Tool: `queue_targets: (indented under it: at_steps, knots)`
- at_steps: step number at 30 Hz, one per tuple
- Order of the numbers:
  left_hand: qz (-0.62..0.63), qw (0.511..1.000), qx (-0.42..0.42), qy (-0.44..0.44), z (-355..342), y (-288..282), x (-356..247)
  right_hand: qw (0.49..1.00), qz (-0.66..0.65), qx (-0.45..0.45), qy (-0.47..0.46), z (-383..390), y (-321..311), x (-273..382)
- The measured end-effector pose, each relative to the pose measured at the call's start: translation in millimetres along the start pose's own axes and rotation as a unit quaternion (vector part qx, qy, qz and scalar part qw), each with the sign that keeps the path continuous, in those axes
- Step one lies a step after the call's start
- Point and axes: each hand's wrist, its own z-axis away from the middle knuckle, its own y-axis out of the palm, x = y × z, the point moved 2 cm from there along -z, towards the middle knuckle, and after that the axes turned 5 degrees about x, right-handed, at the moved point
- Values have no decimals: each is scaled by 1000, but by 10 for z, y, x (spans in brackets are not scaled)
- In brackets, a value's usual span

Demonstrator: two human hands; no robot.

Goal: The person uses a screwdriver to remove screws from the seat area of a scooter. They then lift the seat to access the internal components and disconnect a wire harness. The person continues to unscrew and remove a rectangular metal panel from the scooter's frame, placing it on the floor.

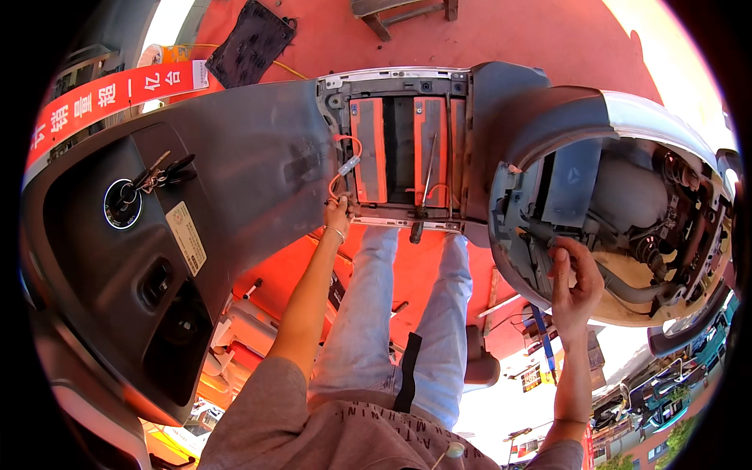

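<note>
An electric scooter's open footboard shows orange-and-black battery packs (368, 149) standing in its bay. My left hand (338, 215) is at the bay's near left corner, fingers closed on an orange cable (332, 190). That cable runs up to a small grey connector (349, 165). A screwdriver (417, 230) with a dark handle lies over the bay's near edge, its shaft across a battery. On the right, my right hand (578, 274) is raised beside the round opening under the seat (501, 235), fingers curled and pinched near a dark cable end; what they hold is too small to tell.
The scooter's front panel (266, 149) fills the left, with keys (163, 174) hanging from its ignition. Beyond lie a black cover plate (251, 43) and a wooden stool (392, 12) on the red floor. Under the seat sit a grey box (570, 184) and a shock absorber spring (650, 254).
</note>
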Motion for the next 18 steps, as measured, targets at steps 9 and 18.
queue_targets:
  at_steps: [9,18]
  knots:
    - [18,991,-101,-87,-175,-240,119,998,18,-61,-25,-434,-394,57]
    - [-167,980,-100,28,56,227,-319,840,489,-24,-235,-1461,-971,258]
